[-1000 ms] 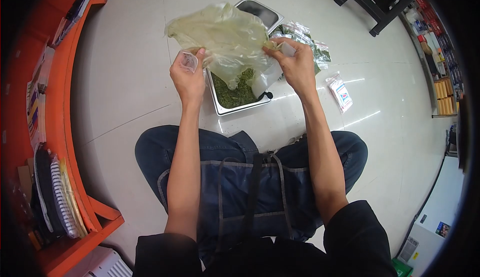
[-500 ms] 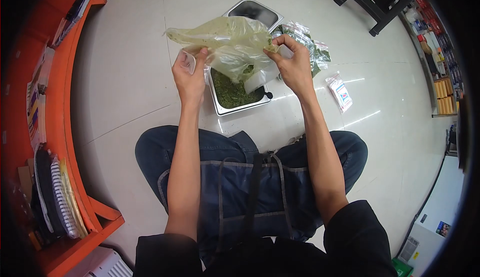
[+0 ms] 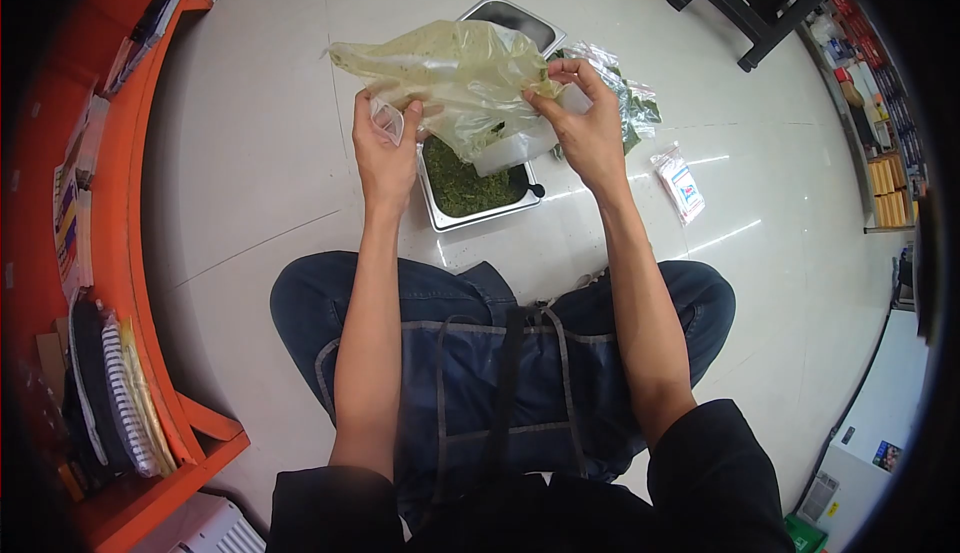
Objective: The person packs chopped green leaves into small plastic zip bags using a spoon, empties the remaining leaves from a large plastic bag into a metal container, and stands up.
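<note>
A yellowish, clear plastic bag [image 3: 455, 63] with green bits stuck inside is stretched between my two hands. My left hand [image 3: 386, 158] grips its left side, thumb and fingers closed on the film. With a pinch, my right hand [image 3: 590, 118] holds the bag's right edge. Beneath the bag stands a metal tray [image 3: 487, 220] filled with chopped green leaves [image 3: 470, 183]. Part of the tray's far side is hidden behind the bag. A dark knob [image 3: 537, 191] shows at the tray's right rim.
Behind the bag lies a second metal tray or lid [image 3: 515, 21]. Clear packets of green leaves [image 3: 635, 113] are to the right, near a white printed packet [image 3: 680, 185]. An orange shelf [image 3: 130, 203] stands left; a black stool [image 3: 745, 3] is at upper right.
The bag has risen and shifted slightly, uncovering a little more of the chopped leaves. My left hand has moved slightly right, and its fingers have spread around the film; my right hand keeps its pinch.
</note>
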### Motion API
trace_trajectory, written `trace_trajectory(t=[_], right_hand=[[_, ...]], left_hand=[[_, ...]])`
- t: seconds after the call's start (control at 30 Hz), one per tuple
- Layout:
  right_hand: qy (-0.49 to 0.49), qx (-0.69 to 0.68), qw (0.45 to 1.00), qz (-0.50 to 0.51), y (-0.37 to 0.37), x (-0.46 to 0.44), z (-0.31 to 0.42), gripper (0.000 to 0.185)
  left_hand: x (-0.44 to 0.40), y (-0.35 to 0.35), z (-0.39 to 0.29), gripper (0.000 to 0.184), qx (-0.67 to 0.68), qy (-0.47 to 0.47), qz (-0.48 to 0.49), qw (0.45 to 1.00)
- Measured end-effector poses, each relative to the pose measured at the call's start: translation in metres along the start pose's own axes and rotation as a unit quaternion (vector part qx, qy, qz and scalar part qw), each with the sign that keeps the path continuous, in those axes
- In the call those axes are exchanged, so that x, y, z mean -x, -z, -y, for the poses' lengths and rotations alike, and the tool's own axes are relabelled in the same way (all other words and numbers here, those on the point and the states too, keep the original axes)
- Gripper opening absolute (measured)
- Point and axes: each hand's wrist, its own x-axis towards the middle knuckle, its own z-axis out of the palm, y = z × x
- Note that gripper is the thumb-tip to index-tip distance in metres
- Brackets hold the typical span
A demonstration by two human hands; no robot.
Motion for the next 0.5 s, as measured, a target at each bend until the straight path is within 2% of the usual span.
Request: trace_trajectory(t=[0.07, 0.13, 0.17, 0.23, 0.27, 0.33, 0.5], right_hand=[[-0.002, 0.010, 1.000, -0.004, 0.002, 0.000, 0.002, 0.033], [-0.118, -0.133, 0.984, 0.026, 0.006, 0.000, 0.013, 0.037], [-0.118, -0.133, 0.984, 0.026, 0.008, 0.000, 0.013, 0.037], [-0.126, -0.254, 0.958, 0.049, 0.010, -0.002, 0.011, 0.046], [-0.126, -0.254, 0.958, 0.048, 0.010, -0.003, 0.011, 0.046], [-0.160, -0.353, 0.920, 0.054, 0.010, -0.004, 0.011, 0.059], [-0.153, -0.375, 0.912, 0.057, 0.009, -0.004, 0.009, 0.065]], left_hand=[[0.001, -0.001, -0.003, 0.035, 0.010, 0.015, 0.003, 1.000], [0.001, -0.001, -0.003, 0.033, 0.021, 0.031, 0.005, 0.999], [0.000, -0.002, -0.002, 0.032, 0.032, 0.047, 0.007, 0.998], [-0.001, -0.002, -0.001, 0.030, 0.042, 0.064, 0.010, 0.997], [-0.001, -0.002, 0.000, 0.028, 0.057, 0.091, 0.007, 0.994], [-0.001, -0.002, 0.000, 0.026, 0.072, 0.118, 0.005, 0.990], [-0.001, -0.003, 0.001, 0.028, 0.125, 0.172, 0.009, 0.977]])
